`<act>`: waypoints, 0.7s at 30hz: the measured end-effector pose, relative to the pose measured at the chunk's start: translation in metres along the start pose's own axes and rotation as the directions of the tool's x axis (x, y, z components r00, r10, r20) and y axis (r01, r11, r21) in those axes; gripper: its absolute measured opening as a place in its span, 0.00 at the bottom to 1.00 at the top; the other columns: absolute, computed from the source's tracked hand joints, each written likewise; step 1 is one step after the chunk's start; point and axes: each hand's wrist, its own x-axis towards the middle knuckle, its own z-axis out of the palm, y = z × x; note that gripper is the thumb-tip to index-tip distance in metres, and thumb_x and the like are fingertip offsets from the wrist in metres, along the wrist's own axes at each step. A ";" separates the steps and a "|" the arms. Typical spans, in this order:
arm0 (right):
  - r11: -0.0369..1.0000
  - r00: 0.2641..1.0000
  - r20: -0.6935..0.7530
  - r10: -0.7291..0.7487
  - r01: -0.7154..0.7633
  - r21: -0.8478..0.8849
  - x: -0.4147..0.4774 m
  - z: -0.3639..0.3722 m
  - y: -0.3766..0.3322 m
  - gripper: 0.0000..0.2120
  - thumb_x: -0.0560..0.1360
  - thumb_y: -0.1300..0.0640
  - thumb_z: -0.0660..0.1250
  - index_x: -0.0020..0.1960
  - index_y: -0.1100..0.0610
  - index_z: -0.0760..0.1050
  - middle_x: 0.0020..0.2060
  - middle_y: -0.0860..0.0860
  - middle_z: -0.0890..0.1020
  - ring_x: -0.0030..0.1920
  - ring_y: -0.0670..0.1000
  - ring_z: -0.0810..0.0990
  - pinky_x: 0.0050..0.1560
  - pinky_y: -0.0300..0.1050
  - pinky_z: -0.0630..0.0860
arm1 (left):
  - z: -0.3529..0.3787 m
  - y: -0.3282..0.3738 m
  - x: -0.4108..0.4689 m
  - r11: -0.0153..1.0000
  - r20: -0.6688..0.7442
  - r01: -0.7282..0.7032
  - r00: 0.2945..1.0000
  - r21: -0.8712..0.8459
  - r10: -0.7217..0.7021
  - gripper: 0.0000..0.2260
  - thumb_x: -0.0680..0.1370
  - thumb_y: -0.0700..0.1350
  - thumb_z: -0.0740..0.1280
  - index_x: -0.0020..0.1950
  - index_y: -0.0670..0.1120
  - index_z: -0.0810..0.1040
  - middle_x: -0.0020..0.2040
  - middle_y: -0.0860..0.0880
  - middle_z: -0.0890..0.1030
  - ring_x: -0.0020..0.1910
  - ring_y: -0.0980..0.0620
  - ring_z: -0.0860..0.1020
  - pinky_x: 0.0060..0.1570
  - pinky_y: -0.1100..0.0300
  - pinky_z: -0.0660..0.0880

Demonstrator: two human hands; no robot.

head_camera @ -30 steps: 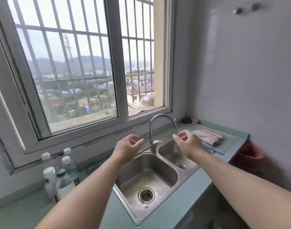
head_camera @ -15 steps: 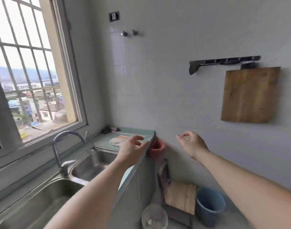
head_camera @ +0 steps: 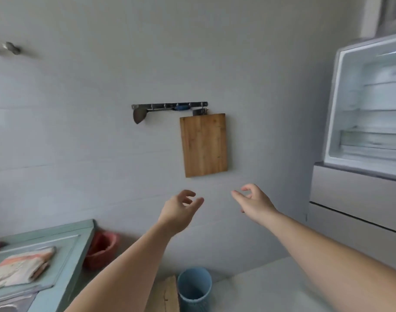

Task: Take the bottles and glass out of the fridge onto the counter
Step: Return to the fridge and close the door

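Observation:
The fridge (head_camera: 334,104) stands at the right edge with its upper compartment open; blurred white shelves show inside, and I can make out no bottle or glass on them. My left hand (head_camera: 179,210) and my right hand (head_camera: 253,203) are both raised in front of the tiled wall, left of the fridge, fingers loosely curled and holding nothing. The green counter (head_camera: 80,235) reaches into the lower left corner. No bottles are in view.
A wooden cutting board (head_camera: 203,145) hangs on the wall under a metal hook rail (head_camera: 170,105). A folded cloth (head_camera: 19,266) lies on the counter. A red bin (head_camera: 102,248) and a blue bucket (head_camera: 193,287) stand on the floor below.
My view has swung right, from the window, sink and bottles on the counter, past the wall, to the open fridge. Both hands stay raised and hold nothing.

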 end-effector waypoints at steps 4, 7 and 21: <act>0.998 0.988 -0.140 0.066 -0.066 0.002 -0.003 -0.035 0.014 0.24 0.72 0.39 0.64 0.62 0.52 0.69 0.50 0.54 0.79 0.51 0.56 0.79 0.48 0.43 0.69 | 0.031 0.025 0.017 0.995 0.113 -0.078 0.990 -0.063 0.085 0.15 0.73 0.62 0.65 0.55 0.58 0.76 0.49 0.56 0.78 0.46 0.58 0.78 0.34 0.66 0.69; 0.995 0.974 -0.205 0.097 -0.097 0.009 -0.012 -0.058 0.028 0.23 0.72 0.40 0.65 0.61 0.52 0.69 0.46 0.51 0.78 0.50 0.56 0.80 0.51 0.45 0.71 | 0.056 0.045 0.023 0.983 0.152 -0.133 0.977 -0.125 0.151 0.13 0.73 0.60 0.65 0.54 0.57 0.77 0.48 0.56 0.79 0.45 0.59 0.78 0.35 0.65 0.70; 0.978 0.882 -0.436 0.178 -0.206 -0.017 -0.068 -0.225 0.098 0.23 0.74 0.40 0.63 0.63 0.53 0.69 0.53 0.52 0.78 0.53 0.54 0.78 0.51 0.45 0.71 | 0.202 0.176 -0.004 0.922 0.314 -0.200 0.898 -0.331 0.308 0.13 0.74 0.59 0.65 0.55 0.56 0.77 0.46 0.58 0.79 0.44 0.63 0.76 0.34 0.66 0.69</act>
